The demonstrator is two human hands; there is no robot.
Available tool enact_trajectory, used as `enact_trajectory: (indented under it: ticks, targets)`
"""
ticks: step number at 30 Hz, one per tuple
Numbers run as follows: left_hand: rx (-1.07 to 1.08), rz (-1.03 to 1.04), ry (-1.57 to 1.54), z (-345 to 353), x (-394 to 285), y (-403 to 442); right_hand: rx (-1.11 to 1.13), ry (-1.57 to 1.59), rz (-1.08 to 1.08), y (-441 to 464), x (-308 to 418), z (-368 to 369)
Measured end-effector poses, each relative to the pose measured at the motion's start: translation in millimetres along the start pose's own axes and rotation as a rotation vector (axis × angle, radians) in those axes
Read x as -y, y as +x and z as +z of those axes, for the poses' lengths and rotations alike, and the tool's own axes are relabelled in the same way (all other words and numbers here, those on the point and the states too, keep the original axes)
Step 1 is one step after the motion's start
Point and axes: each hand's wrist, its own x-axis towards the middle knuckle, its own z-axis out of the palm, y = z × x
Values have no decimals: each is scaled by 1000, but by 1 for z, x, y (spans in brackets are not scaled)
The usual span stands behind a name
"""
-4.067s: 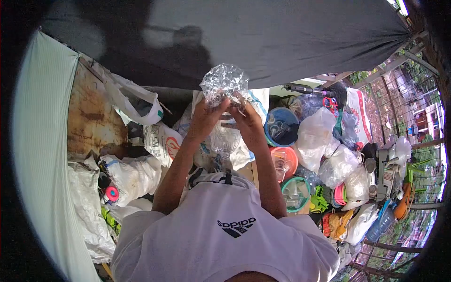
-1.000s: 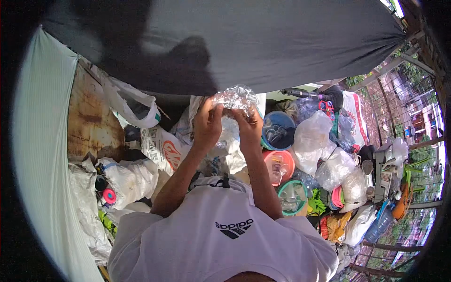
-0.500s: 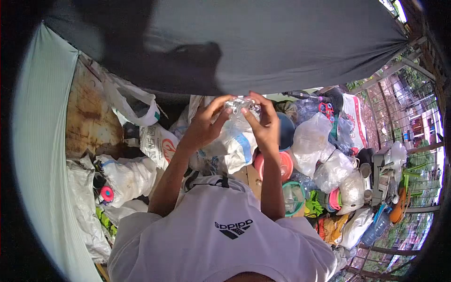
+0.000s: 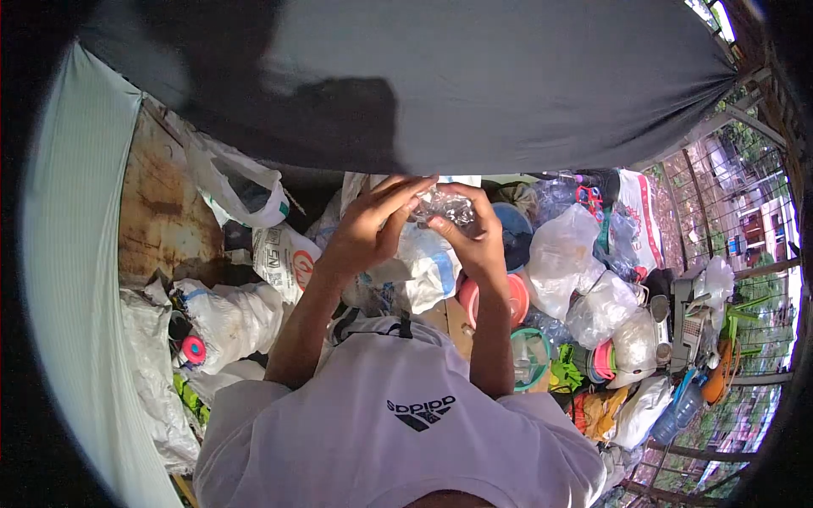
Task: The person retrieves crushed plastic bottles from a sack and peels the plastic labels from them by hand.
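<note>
Between both hands is a crumpled ball of clear plastic [image 4: 445, 207], shiny and small. My left hand [image 4: 373, 224] wraps its fingers over the plastic from the left. From the right, my right hand [image 4: 478, 233] curls round it, the thumb pressed on its near side. Below the hands lies a white sack with a blue stripe [image 4: 428, 267]. A blue tub [image 4: 515, 241] stands just right of my right hand, and a red tub [image 4: 517, 298] is partly hidden behind that forearm.
A green-rimmed tub [image 4: 531, 360] holds clear plastic pieces. Clear bags [image 4: 563, 254] are heaped at the right, near a wire fence [image 4: 720, 203]. Dark cloth [image 4: 508, 85] hangs across the top. White sacks [image 4: 233, 326] and a rusty panel [image 4: 165, 203] are at the left.
The plastic has gone from a wide, loose sheet to a smaller ball. Both hands have closed in round it, and my left hand's fingers now reach over its top.
</note>
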Motion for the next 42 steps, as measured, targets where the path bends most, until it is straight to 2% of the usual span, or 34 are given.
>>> enact_trajectory:
  ticks: [5, 8, 17, 19, 25, 28, 32, 35, 38, 39, 41, 42]
  targets:
    - [4, -14, -68, -1, 3, -1, -14, 59, -9, 0, -16, 0]
    - [22, 61, 31, -2, 7, 0, -30, 75, -57, -1, -20, 0]
    - [-23, -39, -73, -2, 7, -10, -30, 63, -131, -3, -32, 2]
    - [-29, -42, -33, 1, 10, -14, -26, -11, -190, -1, -32, 2]
    - [28, -20, 98, -7, 1, -16, 41, -116, -145, -3, -31, 4]
    - [73, 51, 274, -6, 1, -17, 101, -345, -203, -1, -17, 3]
    - [189, 70, 498, 2, 13, -29, 211, -399, -69, -6, -21, -2]
    - [193, 11, 394, 4, 9, -28, 250, -353, 20, -9, -16, -7]
    - [200, 179, 498, 1, -6, -22, 264, -319, 96, -13, -7, -6]
    - [217, 177, 494, 2, -8, -21, 269, -311, 118, -14, -5, -5]
    - [251, 173, 485, 5, -11, -19, 214, -241, 26, -17, -9, -1]
    - [166, 179, 513, 9, -10, -20, 187, -205, -20, -18, -13, -1]
